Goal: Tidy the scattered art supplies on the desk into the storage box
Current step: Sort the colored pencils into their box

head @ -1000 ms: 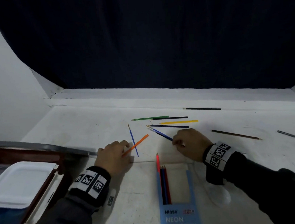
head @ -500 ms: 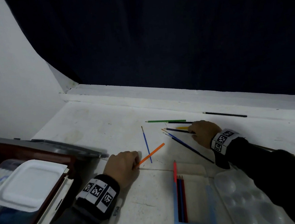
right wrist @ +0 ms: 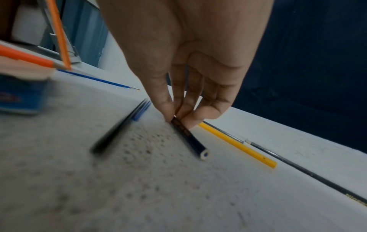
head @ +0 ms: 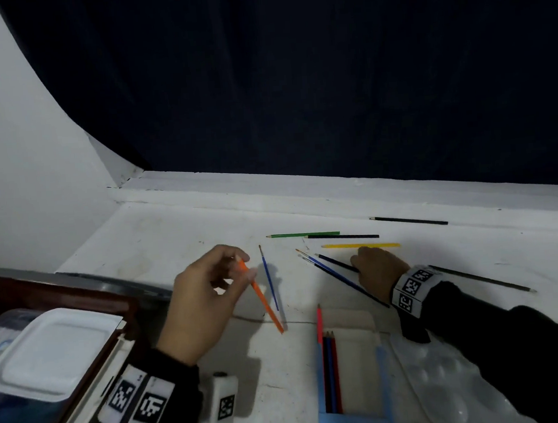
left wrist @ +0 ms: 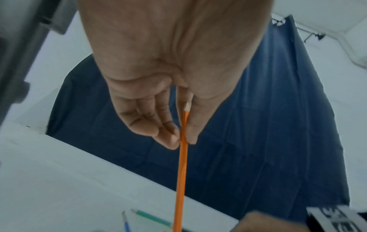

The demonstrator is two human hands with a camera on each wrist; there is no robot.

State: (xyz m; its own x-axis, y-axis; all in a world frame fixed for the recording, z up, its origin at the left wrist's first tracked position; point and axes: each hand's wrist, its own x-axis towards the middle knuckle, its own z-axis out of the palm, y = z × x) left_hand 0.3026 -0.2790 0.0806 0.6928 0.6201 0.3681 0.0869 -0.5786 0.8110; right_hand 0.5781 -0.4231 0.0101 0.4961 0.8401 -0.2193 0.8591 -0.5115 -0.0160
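My left hand is raised above the desk and pinches an orange pencil near its sharpened tip between thumb and fingers. The pencil's far end slants down toward the desk. The left wrist view shows the same pinch on the orange pencil. My right hand is low on the desk. In the right wrist view its fingertips pinch a dark blue pencil that lies on the surface. An open blue pencil box with three pencils lies in front.
A brown-rimmed case holding a white tray sits at the left. Green, black and yellow pencils lie beyond the right hand. Blue brushes lie between the hands, and a clear palette sits lower right.
My left hand has lifted the orange pencil off the desk and turned it steeper. My right hand left the brush, reached to the pencil cluster and took hold of the dark blue pencil.
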